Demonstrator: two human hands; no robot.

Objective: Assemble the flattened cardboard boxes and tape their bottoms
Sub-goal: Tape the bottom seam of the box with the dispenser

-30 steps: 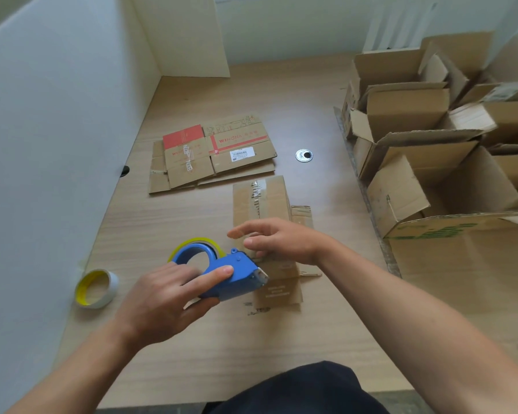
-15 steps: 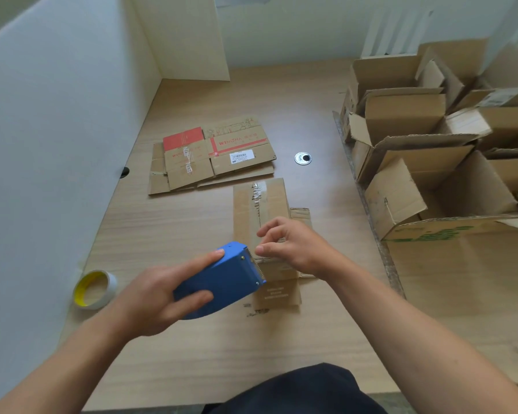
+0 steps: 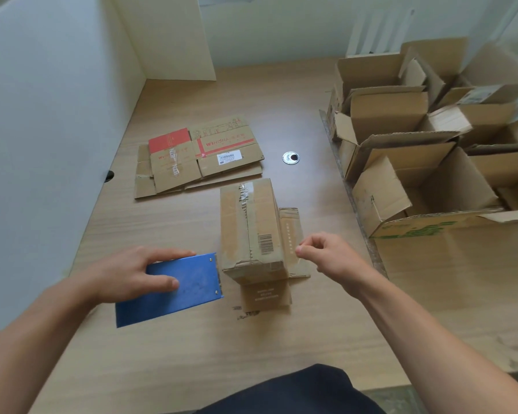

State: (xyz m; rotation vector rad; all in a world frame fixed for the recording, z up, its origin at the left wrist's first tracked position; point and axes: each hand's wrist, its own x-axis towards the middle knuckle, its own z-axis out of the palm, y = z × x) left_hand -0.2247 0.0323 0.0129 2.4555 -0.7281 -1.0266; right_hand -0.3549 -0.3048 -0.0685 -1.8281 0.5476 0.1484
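The cardboard box (image 3: 251,225) stood in the middle of the wooden table (image 3: 281,348), narrow and tall, with its closed face turned up. This face was worn. A wrinkled strip of old tape (image 3: 243,195) ran along the centre seam, and a barcode (image 3: 266,244) was printed near the front edge. One side flap (image 3: 290,231) lay flat on the table at the right of the box, and another flap (image 3: 265,294) came out toward the person.

The left hand (image 3: 126,274) gripped a blue tape dispenser (image 3: 189,289), with the fingers over its top and the thumb on its flat side. The toothed front end of the dispenser was just beside the near left corner of the box; whether it touched could not be seen. The right hand (image 3: 332,255) was on the other side of the box, over the side flap. Its fingers were curled and the thumb met the forefinger. Whether they pinched something could not be told. So the box lay between the two hands.

Behind the box, flattened boxes (image 3: 198,158) lay in a low pile. Open boxes (image 3: 416,150) stood together at the right edge of the table.
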